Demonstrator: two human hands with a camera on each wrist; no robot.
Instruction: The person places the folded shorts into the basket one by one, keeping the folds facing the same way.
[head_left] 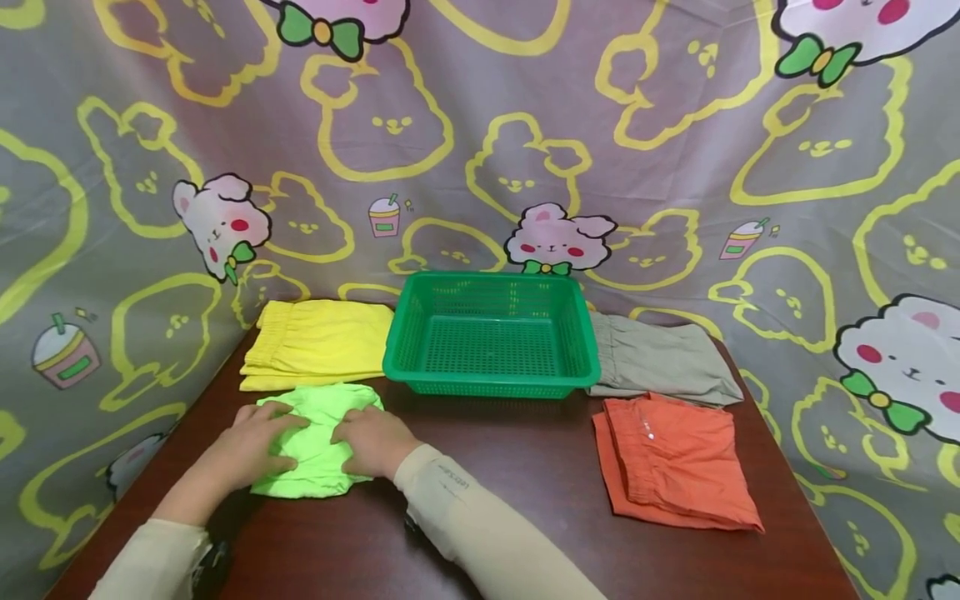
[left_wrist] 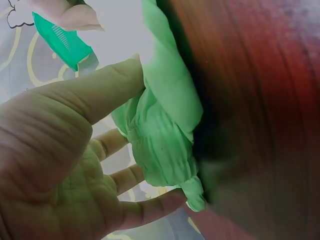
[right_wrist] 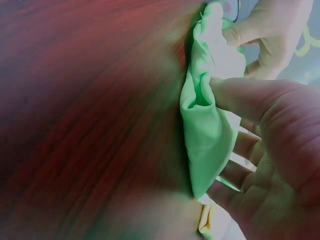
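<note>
A bright green cloth [head_left: 318,446], folded and wrinkled, lies on the table's left side. My left hand [head_left: 251,442] rests on its left part with spread fingers, and my right hand [head_left: 375,442] touches its right part the same way. In the left wrist view the left hand [left_wrist: 65,135] has its thumb and fingertips against the gathered cloth [left_wrist: 162,150]. The right wrist view has the right hand [right_wrist: 275,150] with its thumb on top of the cloth [right_wrist: 210,140] and its fingers along the far edge.
A green basket [head_left: 491,387] stands at the back middle. Folded yellow shorts [head_left: 322,342] lie to its left, folded grey shorts [head_left: 667,358] to its right, and folded orange shorts [head_left: 675,462] nearer on the right. A patterned curtain [head_left: 465,108] hangs behind the table [head_left: 517,475].
</note>
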